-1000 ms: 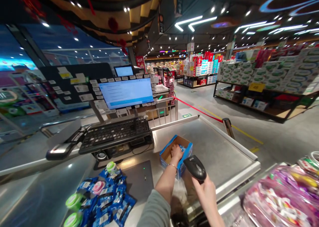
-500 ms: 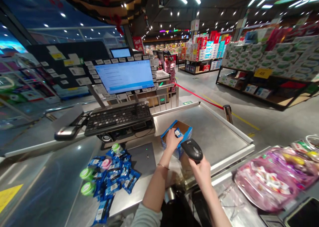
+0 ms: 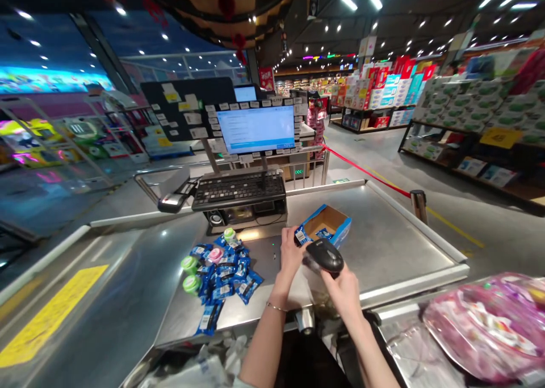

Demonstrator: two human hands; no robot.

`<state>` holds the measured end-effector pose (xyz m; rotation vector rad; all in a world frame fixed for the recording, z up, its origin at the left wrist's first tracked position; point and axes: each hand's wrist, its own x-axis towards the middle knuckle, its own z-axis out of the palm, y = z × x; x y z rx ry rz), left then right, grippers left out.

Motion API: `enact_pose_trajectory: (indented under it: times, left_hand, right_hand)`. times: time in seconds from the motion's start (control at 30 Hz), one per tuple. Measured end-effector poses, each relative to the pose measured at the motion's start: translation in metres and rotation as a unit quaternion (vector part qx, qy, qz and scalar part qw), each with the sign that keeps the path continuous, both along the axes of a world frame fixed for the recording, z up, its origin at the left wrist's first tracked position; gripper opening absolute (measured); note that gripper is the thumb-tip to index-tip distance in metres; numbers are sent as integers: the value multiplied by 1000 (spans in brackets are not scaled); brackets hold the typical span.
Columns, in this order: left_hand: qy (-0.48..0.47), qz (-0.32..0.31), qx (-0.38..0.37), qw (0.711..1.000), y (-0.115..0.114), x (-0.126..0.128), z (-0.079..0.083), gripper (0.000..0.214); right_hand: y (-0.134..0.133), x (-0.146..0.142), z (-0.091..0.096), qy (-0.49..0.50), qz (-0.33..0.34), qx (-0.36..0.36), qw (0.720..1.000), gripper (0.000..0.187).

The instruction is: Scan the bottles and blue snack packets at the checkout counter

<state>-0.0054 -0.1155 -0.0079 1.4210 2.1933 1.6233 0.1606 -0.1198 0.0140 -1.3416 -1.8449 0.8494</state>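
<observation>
Between the fingers of my left hand [image 3: 290,252] is a small blue packet [image 3: 300,236], its white label showing, just left of a blue cardboard box [image 3: 344,228]. The box is open at the top and has at least one more blue packet [image 3: 324,233] inside. My right hand [image 3: 344,291] is wrapped round a black handheld barcode scanner [image 3: 326,256], whose head points toward the held packet. To the left, a pile of similar blue packets [image 3: 225,271] lies on the metal counter, with green-lidded containers [image 3: 192,284] and a pink-lidded one [image 3: 216,256] among them.
Behind the pile stand a black keyboard [image 3: 239,188] and a lit monitor [image 3: 256,128]. A raised metal rim [image 3: 419,274] edges the counter on the right. Pink clear-plastic bags [image 3: 481,331] lie at the lower right. A red belt barrier runs to a metal post [image 3: 418,206].
My left hand has come out of the box with a blue packet and moved left of it, in front of the scanner. The view has turned left.
</observation>
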Motion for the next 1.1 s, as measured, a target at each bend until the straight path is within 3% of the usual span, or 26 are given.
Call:
enact_pose_trajectory:
  times: [0.1,0.3,0.53,0.8,0.93,1.03,1.1]
  left_hand:
    - [11,15,-2,1000,-16,-8,-1,39]
    - [6,62,-7,998,-34,-19,2,42]
    - [19,62,3,998,-43,-23,-1,41]
    - [16,71,-31,997,-47,-25,1,46]
    - [62,152,-142,976,-50,-39,-10,56]
    - [136,209,-262,932,-60,-55,-26,48]
    - [181,225,-304,908,-69,-64,-38,43]
  right_hand:
    - [-7,-7,-1,-27,57,-6,998,45]
    - [-18,-17,0,-42,99,-4,994,43]
    - [-28,-22,5,-70,99,1,993,35]
    - [-30,-22,-1,-49,104,-9,993,39]
    - [-26,-19,-2,-42,94,-30,994,41]
    - [-21,-17,-3,-46,80,-41,995,43]
    - [-18,-16,-6,-46,75,-41,995,42]
